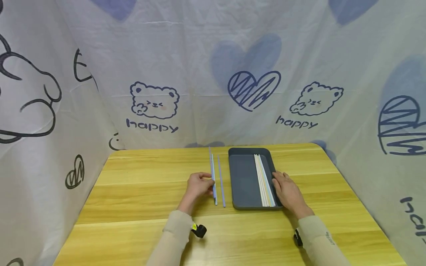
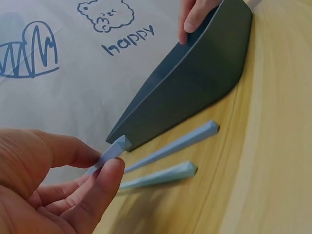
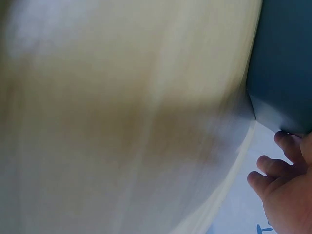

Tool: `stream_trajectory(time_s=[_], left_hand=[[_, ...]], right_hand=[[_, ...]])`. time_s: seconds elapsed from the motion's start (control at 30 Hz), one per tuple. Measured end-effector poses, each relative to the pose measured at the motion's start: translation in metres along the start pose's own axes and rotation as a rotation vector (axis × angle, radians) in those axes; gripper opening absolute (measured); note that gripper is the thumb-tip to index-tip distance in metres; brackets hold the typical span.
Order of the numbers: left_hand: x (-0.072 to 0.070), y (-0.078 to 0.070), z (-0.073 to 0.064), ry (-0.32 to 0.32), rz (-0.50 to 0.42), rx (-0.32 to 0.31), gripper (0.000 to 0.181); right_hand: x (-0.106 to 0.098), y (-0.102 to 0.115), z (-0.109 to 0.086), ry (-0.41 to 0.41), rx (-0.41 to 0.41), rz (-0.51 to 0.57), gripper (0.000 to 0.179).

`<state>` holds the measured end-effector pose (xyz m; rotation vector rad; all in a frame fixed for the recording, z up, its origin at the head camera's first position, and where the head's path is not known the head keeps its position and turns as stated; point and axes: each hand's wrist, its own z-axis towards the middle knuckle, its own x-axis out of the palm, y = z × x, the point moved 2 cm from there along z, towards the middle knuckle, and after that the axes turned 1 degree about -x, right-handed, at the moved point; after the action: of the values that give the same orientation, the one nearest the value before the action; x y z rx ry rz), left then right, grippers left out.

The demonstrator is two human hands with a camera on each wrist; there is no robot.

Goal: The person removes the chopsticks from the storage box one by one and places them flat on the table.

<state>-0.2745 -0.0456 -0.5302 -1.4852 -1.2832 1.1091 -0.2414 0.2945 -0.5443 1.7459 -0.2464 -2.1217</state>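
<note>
My left hand (image 1: 199,184) pinches a thin light-blue stick (image 2: 111,152) between thumb and fingers, slightly above the table. Beneath it in the left wrist view lie a pale green stick (image 2: 170,175) and a second blue stick (image 2: 185,141), side by side on the wood. To their right is a dark grey rectangular tray (image 1: 244,177). Several white, yellow and blue sticks (image 1: 263,181) lie lengthwise inside it, toward its right side. On the tray's right rim, my right hand (image 1: 289,192) grips the wall, some fingers outside it in the right wrist view (image 3: 287,180).
The tray stands on a light wooden table (image 1: 139,199). A white cloth (image 1: 199,55) printed with bears and hearts hangs behind the table and along both sides. Each wrist carries a small black camera (image 1: 199,231) on a band.
</note>
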Motion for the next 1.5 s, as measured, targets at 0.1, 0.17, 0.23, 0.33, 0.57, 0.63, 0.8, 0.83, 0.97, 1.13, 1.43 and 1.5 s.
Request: stream_trajectory(time_s=[0.1,0.17,0.23,0.33,0.57,0.63,0.8,0.83,0.97,1.13,1.43,1.5], left_hand=[[-0.003,0.003,0.000,-0.009,0.006,0.004,0.038],[-0.005,0.004,0.000,-0.014,0.013,0.005,0.038],[-0.006,0.005,0.000,-0.017,0.027,0.005,0.038],[-0.008,0.006,-0.001,-0.022,0.049,-0.009,0.036],[-0.012,0.012,-0.002,-0.019,0.084,-0.060,0.031],[-0.013,0.014,-0.003,-0.015,0.083,-0.061,0.029],[-0.013,0.016,-0.003,-0.037,0.115,-0.040,0.027],[-0.013,0.015,-0.003,-0.043,0.132,-0.034,0.027],[-0.012,0.014,-0.004,-0.061,0.216,-0.015,0.025],[-0.010,0.014,-0.003,-0.082,0.288,0.000,0.024],[-0.009,0.015,-0.002,-0.089,0.327,0.017,0.023],[-0.009,0.016,-0.002,-0.094,0.332,0.026,0.024]], right_hand=[[0.000,0.000,0.000,-0.001,0.001,-0.006,0.044],[0.000,-0.001,0.000,-0.004,-0.001,-0.009,0.044],[0.000,-0.001,0.000,-0.005,-0.003,-0.011,0.044],[0.000,-0.001,0.000,0.000,-0.001,-0.010,0.044],[0.000,-0.001,0.000,0.005,0.006,-0.011,0.045],[-0.001,0.000,0.000,0.000,0.002,-0.011,0.044],[-0.001,0.001,0.000,-0.007,-0.001,-0.011,0.045],[-0.001,0.001,-0.001,-0.005,0.000,-0.010,0.045],[-0.001,0.001,-0.002,0.001,0.006,-0.008,0.045],[-0.001,0.001,-0.003,0.007,0.003,-0.006,0.047],[-0.002,0.002,-0.003,0.006,0.005,-0.002,0.046],[-0.002,0.002,-0.003,0.006,0.004,-0.005,0.046]])
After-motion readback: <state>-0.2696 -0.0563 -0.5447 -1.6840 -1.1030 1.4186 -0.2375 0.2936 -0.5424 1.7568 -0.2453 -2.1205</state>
